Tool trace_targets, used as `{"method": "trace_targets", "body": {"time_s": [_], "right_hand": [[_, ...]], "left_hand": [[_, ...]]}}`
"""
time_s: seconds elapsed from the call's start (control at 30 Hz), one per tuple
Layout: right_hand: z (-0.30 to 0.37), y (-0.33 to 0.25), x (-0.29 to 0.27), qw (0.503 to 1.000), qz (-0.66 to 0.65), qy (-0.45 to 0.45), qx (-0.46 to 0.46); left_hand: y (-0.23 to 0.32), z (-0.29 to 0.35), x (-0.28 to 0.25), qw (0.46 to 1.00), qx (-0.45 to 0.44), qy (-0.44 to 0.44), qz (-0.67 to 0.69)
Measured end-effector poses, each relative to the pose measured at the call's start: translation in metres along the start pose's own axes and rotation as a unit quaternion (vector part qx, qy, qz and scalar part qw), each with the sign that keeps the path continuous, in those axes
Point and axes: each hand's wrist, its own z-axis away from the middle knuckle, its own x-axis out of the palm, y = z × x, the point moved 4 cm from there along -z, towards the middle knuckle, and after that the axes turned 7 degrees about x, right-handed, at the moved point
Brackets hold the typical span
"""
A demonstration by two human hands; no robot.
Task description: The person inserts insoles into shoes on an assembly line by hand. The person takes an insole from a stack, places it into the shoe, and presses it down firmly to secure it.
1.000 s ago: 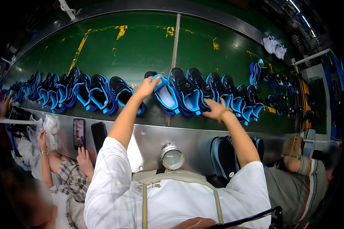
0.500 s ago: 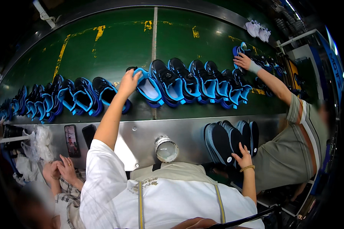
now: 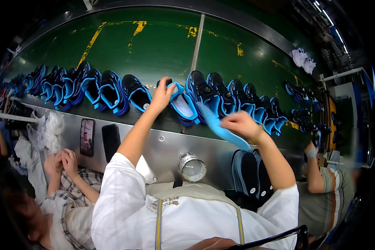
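Note:
My left hand (image 3: 162, 96) is closed on the upper of a black and blue sports shoe (image 3: 182, 105), whose white inside faces up. In my right hand (image 3: 242, 126) is a light blue insole (image 3: 214, 124), pinched and slightly blurred. The insole's far end is close to that shoe's right side and overlaps the neighbouring shoe in view; contact is unclear. Below my right forearm, stacks of dark insoles (image 3: 243, 171) with pale blue edges lie on the metal ledge. More black and blue shoes (image 3: 113, 95) line the green belt on both sides.
An open tin (image 3: 193, 167) stands on the metal ledge (image 3: 166, 158) before me. Two phones (image 3: 87, 136) lie to its left, near a seated co-worker's clasped hands (image 3: 66, 161). Another co-worker's arm (image 3: 315, 175) is at the right. White shoes (image 3: 303, 61) sit beyond the belt.
My right hand has lifted an insole from the stacks and carried it up toward the shoe. My left hand keeps its hold. The right co-worker's arm has drawn back from the belt.

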Motion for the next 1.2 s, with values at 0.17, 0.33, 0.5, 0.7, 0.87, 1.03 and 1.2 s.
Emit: {"method": "trace_targets", "body": {"time_s": [0.17,0.33,0.5,0.7,0.87,1.03,1.2], "right_hand": [[-0.115,-0.023,0.053,0.969,0.240,-0.053,0.024],[-0.157,-0.006,0.096,0.886,0.459,0.041,-0.054],[-0.126,-0.007,0.105,0.843,0.458,0.212,-0.186],[-0.130,-0.010,0.088,0.883,0.462,-0.032,0.079],[-0.140,0.001,0.103,0.865,0.497,0.033,-0.067],[-0.173,0.013,0.109,0.846,0.519,0.078,-0.093],[-0.180,0.018,0.115,0.814,0.578,-0.060,-0.012]], "left_hand": [[-0.010,-0.004,0.008,0.986,-0.092,-0.119,0.071],[-0.009,-0.005,0.010,0.968,-0.111,-0.168,0.147],[-0.009,-0.002,0.006,0.987,-0.078,-0.127,0.062],[-0.007,0.005,0.008,0.979,-0.182,-0.073,0.050],[-0.011,0.006,0.006,0.979,-0.177,-0.091,0.050],[-0.008,0.004,0.012,0.984,-0.156,-0.077,0.043],[0.000,0.007,0.010,0.990,-0.116,-0.072,-0.040]]}}
